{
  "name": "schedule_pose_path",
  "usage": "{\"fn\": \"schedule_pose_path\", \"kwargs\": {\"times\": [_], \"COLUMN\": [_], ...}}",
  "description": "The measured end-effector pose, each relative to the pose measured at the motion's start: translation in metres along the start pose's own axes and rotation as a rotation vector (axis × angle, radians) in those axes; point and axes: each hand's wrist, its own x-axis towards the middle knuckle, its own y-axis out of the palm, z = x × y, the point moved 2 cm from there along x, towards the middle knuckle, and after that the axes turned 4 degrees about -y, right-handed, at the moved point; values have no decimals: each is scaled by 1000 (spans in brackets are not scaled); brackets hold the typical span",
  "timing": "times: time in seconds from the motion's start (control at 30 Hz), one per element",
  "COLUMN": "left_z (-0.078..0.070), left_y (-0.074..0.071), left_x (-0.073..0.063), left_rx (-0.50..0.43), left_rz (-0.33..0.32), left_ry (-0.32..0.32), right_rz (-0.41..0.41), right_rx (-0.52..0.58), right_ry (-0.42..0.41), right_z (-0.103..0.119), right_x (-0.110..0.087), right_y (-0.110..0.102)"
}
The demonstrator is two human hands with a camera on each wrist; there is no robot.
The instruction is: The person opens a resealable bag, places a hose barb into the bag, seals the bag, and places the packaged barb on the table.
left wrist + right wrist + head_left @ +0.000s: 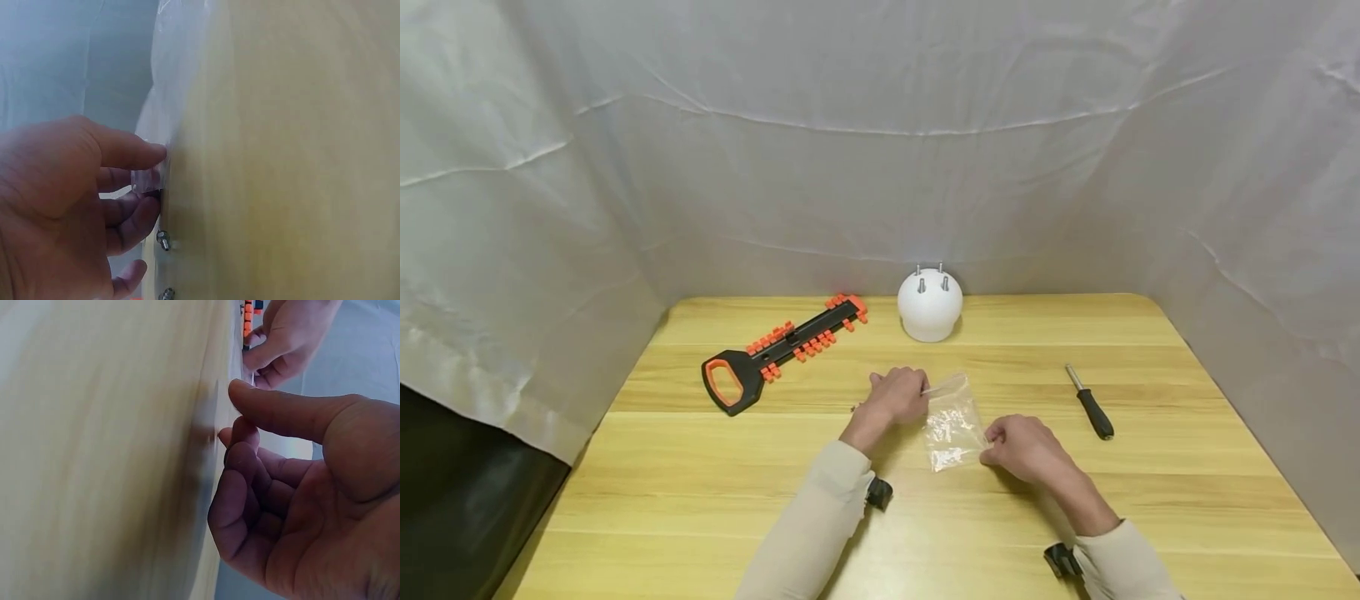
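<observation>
A clear plastic bag (953,427) lies flat on the table between the two hands. My left hand (895,396) pinches its upper left corner; in the left wrist view the thumb (147,155) presses the film against the fingers. At the bag's lower right edge, my right hand (1024,448) holds the film between thumb and curled fingers. The right wrist view shows this right hand (294,481) with its fingers bent inward, the bag's edge hardly visible. Two small metal screws (164,240) lie on the table beside the left hand's fingers.
A white rounded object (929,308) with several metal bolts sticking up stands at the table's back edge. To the left lies a black rack with orange clips and a handle (790,346). A black-handled screwdriver (1093,408) lies at the right. Grey curtains (880,183) enclose the table.
</observation>
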Motion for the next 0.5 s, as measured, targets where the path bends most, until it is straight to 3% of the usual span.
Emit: {"fn": "schedule_pose_path", "kwargs": {"times": [0.23, 0.5], "left_z": [0, 2], "left_y": [-2, 0], "left_x": [-1, -2], "left_rx": [-91, -127], "left_rz": [18, 5], "left_ry": [-8, -18], "right_rz": [18, 39], "right_rx": [9, -27], "right_ry": [-29, -62], "right_z": [-4, -12], "right_x": [0, 0], "right_y": [-3, -8]}}
